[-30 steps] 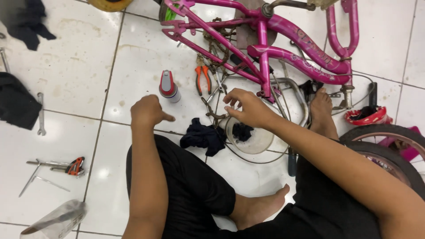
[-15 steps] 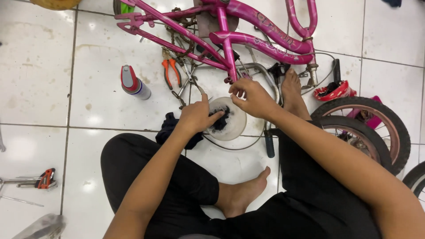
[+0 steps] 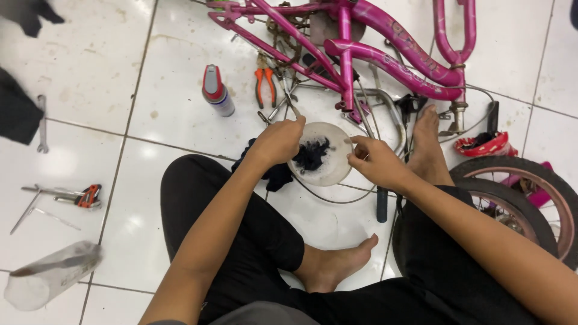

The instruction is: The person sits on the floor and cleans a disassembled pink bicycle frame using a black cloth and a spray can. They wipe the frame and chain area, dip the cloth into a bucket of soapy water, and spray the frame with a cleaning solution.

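Note:
I sit on a white tiled floor in front of a pink bicycle frame (image 3: 385,36). A shallow white bowl (image 3: 334,171) with black greasy residue in it lies between my hands. My left hand (image 3: 277,141) is closed on the bowl's left rim, over a dark rag (image 3: 274,176). My right hand (image 3: 373,161) pinches a small part at the bowl's right rim; the part is too small to make out. My bare right foot (image 3: 428,144) rests against the frame.
A grey spray can with a red cap (image 3: 215,91) and orange-handled pliers (image 3: 265,84) lie beyond the bowl. Wheels with black tyres (image 3: 518,198) sit at right. Wrenches (image 3: 42,123), a red-handled tool (image 3: 84,195) and a clear plastic cup (image 3: 51,274) lie at left.
The view has shifted, moving the frame right. My left hand went from my knee to the bowl's left rim; my right hand dropped from the frame's underside to the bowl's right rim.

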